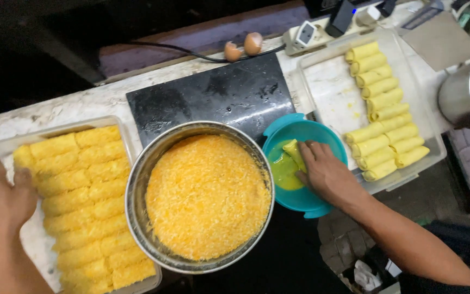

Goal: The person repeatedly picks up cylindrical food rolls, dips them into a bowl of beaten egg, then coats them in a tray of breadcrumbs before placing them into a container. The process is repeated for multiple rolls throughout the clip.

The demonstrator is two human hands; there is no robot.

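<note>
My right hand [325, 171] reaches into a teal bowl [322, 204] of yellow egg wash and holds a pale yellow roll [294, 152] down in the liquid. My left hand [1, 198] rests with fingers spread on the left edge of a clear tray [39, 247] filled with several breadcrumb-coated rolls [88, 201]. Between my hands stands a large metal bowl [137, 182] full of orange breadcrumbs [208, 196]. A second clear tray [327, 92] at the right holds several uncoated yellow rolls [384, 109] in a column.
A black slab [213, 95] lies behind the metal bowl. Two brown eggshell halves [243, 48] and a power strip [311, 34] sit at the counter's far edge. A steel pot [469, 92] stands at the right. The counter's front edge drops off below the bowls.
</note>
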